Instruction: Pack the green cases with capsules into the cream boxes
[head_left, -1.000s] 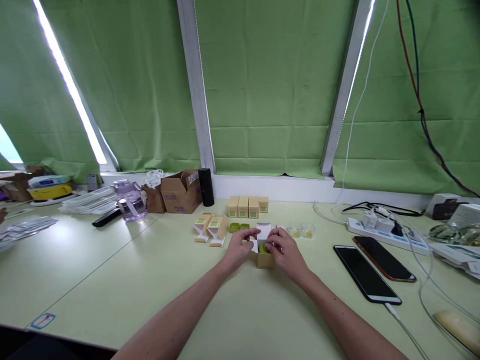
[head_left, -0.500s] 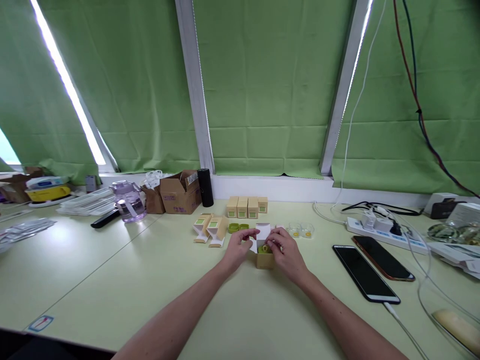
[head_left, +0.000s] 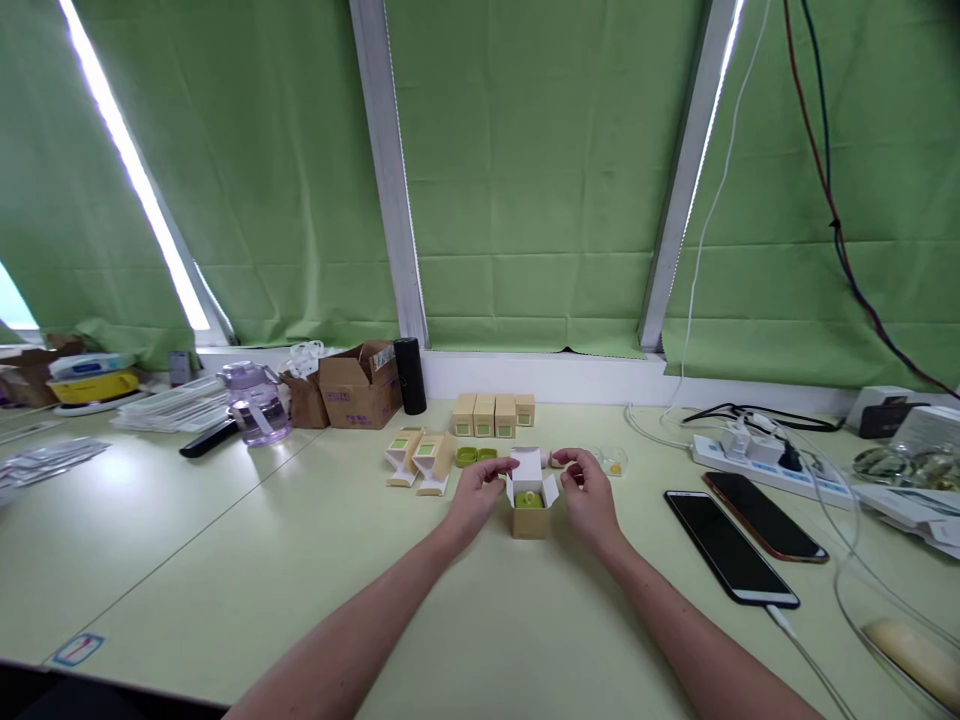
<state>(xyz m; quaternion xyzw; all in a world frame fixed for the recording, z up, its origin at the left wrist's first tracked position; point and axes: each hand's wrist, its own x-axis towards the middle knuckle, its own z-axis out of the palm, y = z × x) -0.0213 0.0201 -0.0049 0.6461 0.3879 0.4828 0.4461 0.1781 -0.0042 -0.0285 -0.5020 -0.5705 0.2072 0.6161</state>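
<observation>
A small kraft box [head_left: 530, 523], standing open on the pale surface [head_left: 480, 620], is placed between the two hands; its white lid flap [head_left: 527, 463] is raised at the back and its side flaps are splayed outward. A green lidded container [head_left: 529, 500] is seated inside, only its top exposed. The left hand [head_left: 478, 492] is held just beside the box, fingertips brought near the lid flap and left side flap; whether a flap is gripped cannot be told. The right hand [head_left: 589, 500] is held clear of the right side flap, fingers curled, a narrow gap left between thumb and forefinger. Behind the left hand, two green cups [head_left: 466, 457] are set side by side, with two opened boxes [head_left: 436, 457] placed to their left, front flaps folded down. Four closed boxes [head_left: 484, 415] are lined up farther back. Clear cups [head_left: 615, 460] are partly covered from view by the right hand; a yellow spot is seen in one. To the right, two phones [head_left: 731, 548] are laid near a white power strip [head_left: 772, 472]. At far left, a purple-tinted jug [head_left: 257, 405] is stood near a cardboard carton [head_left: 360, 395] and a black cylinder [head_left: 409, 376].
</observation>
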